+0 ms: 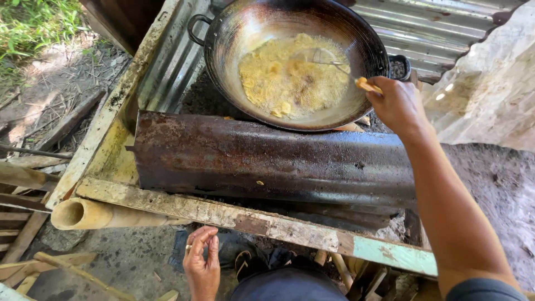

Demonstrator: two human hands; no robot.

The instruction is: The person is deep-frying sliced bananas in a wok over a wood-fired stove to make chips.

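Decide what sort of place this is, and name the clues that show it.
Probably an outdoor, makeshift cooking spot. A blackened wok of frying yellow food sits over a rough wood-framed hearth, shielded by a rusty metal sheet, with bare earth and grass beside it.

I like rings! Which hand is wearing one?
The left hand, hanging low by the wooden frame, has a ring. The right hand holds the skimmer handle instead.

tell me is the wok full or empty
Partly full: the wok holds bubbling yellow oil with frying pieces, its upper walls bare.
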